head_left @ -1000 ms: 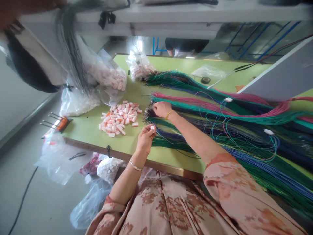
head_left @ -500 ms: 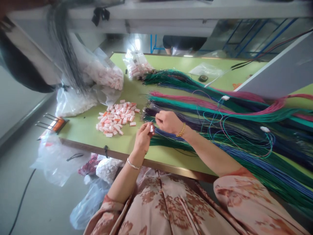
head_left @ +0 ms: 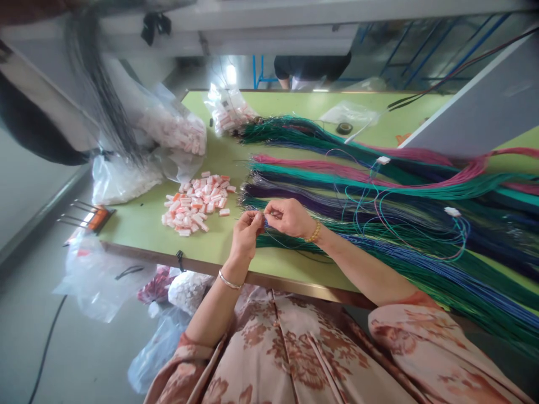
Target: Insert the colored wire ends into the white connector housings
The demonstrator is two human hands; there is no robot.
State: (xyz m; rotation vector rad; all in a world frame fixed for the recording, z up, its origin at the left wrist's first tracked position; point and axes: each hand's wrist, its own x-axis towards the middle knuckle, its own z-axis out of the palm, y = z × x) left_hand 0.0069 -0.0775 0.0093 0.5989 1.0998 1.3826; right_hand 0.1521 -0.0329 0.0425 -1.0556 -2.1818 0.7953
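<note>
Fingers point(head_left: 252, 220) of the left hand point(head_left: 244, 237) are pressed together around a small white connector point(head_left: 264, 217), which is almost wholly covered by the fingertips. It is held above the wires, near the front edge of the tabletop point(head_left: 151, 227). By the right hand point(head_left: 290, 217), with fingers curled and their tips pinched together, the left fingertips are met; what is gripped there is too fine to be told. Around the right wrist a bracelet point(head_left: 314, 231) of round yellow beads is worn, and around the left a smooth metal bangle point(head_left: 229, 280).

Beneath and beyond the hands, thin, glossy wires point(head_left: 290, 194) are laid in long bundles of green, pink, blue and dark purple, their bare ends frayed in bristling tips. Two white blocks point(head_left: 383, 160) point(head_left: 452, 211) are joined to loose, looping strands on top. To the left, a pile point(head_left: 196, 203) of stubby white and orange pieces is heaped on the matt green surface. Similar pieces are held in a crinkled, clear plastic bag point(head_left: 183, 134) behind it.
</note>
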